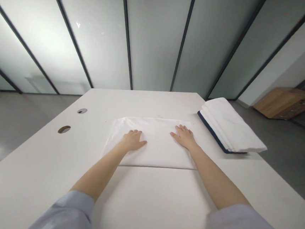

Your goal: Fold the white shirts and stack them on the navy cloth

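Note:
A white folded cloth lies flat in the middle of the table, its near edge running straight across. Along its left side the material looks thin and slightly see-through. My left hand rests on the left part of the cloth, thumb pointing right and fingers stretched forward. On the far right part of it lies my right hand, palm down with fingers spread. Neither hand grips anything. What is under the palms is hidden.
A stack of folded white cloth sits on a dark blue item at the table's right edge. Two round holes pierce the white table on the left. Beyond stand frosted glass panels and a wooden cabinet.

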Demonstrator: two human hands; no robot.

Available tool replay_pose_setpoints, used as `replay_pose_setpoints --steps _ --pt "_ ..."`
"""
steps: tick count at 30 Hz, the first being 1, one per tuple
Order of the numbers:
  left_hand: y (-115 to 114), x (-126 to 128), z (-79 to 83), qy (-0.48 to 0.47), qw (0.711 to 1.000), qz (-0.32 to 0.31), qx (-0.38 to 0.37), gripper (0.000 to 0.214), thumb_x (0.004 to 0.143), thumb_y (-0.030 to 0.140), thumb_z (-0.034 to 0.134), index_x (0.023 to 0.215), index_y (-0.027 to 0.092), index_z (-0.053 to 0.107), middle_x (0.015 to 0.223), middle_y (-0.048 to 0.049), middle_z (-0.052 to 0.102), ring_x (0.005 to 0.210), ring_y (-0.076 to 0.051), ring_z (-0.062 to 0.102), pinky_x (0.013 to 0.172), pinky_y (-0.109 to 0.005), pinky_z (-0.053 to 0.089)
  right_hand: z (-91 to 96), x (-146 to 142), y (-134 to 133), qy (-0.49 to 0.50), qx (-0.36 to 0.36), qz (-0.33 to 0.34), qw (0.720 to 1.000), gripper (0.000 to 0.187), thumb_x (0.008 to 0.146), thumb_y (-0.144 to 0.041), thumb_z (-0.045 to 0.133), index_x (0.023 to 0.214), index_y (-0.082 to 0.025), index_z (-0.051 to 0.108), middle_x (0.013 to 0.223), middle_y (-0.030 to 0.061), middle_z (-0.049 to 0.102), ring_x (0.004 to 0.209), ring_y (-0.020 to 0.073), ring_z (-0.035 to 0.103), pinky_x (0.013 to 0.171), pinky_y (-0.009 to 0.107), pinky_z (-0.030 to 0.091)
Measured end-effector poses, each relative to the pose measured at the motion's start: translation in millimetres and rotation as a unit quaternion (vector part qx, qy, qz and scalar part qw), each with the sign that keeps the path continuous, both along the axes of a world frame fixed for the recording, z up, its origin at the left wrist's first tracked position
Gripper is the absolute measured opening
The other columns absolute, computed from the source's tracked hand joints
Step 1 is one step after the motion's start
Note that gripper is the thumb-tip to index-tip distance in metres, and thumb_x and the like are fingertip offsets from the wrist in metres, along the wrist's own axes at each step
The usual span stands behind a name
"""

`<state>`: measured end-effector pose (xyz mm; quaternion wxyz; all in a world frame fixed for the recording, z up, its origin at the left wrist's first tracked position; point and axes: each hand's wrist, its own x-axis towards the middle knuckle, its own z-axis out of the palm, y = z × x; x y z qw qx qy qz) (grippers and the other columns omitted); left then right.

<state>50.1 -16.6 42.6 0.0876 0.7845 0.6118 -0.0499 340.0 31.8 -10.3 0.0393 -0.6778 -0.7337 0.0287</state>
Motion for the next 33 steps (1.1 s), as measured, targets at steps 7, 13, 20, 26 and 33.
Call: replay_pose_setpoints --steps 7,13,20,26,33 --pt "-34.1 47.1 -22.5 -0.028 0.999 0.004 -0.021 0.082 0.086 0.071 0.021 0.150 0.021 0.025 0.159 -0.0152 0.013 0.145 -0.040 0.008 0.106 -0.070 0.017 2.6 -2.5 -1.3 0.001 0.000 -0.006 1.000 0.062 0.093 -0.054 0.035 0.142 -0.016 0.041 0.152 0.0154 0.034 0.139 0.0312 0.030 0.110 0.050 0.024" --pt "-7.6 43.1 -36.4 -0.023 1.000 0.017 0.001 0.086 0.084 0.074 0.016 0.152 0.022 0.020 0.160 -0.0127 0.009 0.145 -0.039 0.004 0.107 -0.071 0.010 17.4 -6.7 -3.9 0.008 0.021 0.024 0.999 0.053 0.093 -0.042 0.041 0.140 -0.018 0.045 0.150 0.0140 0.037 0.138 0.0306 0.032 0.111 0.048 0.026" --pt "39.6 44.4 -37.3 -0.019 0.999 0.042 0.015 0.085 0.084 0.073 0.019 0.152 0.021 0.022 0.159 -0.0132 0.012 0.145 -0.038 0.007 0.108 -0.067 0.013 27.3 -66.1 -11.3 0.054 0.010 0.129 0.990 0.048 0.094 -0.032 0.035 0.138 -0.017 0.047 0.147 0.0104 0.043 0.137 0.0207 0.036 0.111 0.035 0.029" --pt "42.3 34.6 -45.6 -0.034 0.993 0.021 0.110 0.060 0.095 0.051 0.019 0.145 0.025 0.036 0.156 -0.0083 0.028 0.144 -0.027 0.020 0.113 -0.053 0.018 7.8 -109.1 -26.0 0.028 0.020 0.078 0.996 0.051 0.098 -0.037 0.025 0.142 -0.019 0.042 0.153 0.0119 0.034 0.141 0.0267 0.027 0.111 0.046 0.023" --pt "32.0 -24.9 -46.1 -0.015 0.996 0.039 0.082 0.072 0.091 0.064 0.019 0.150 0.022 0.027 0.159 -0.0091 0.018 0.146 -0.027 0.015 0.116 -0.046 0.016 -1.7 -48.2 -23.4 0.010 -0.020 0.027 0.999 0.067 0.095 -0.057 0.020 0.149 -0.020 0.031 0.158 0.0109 0.022 0.144 0.0303 0.019 0.113 0.051 0.017"
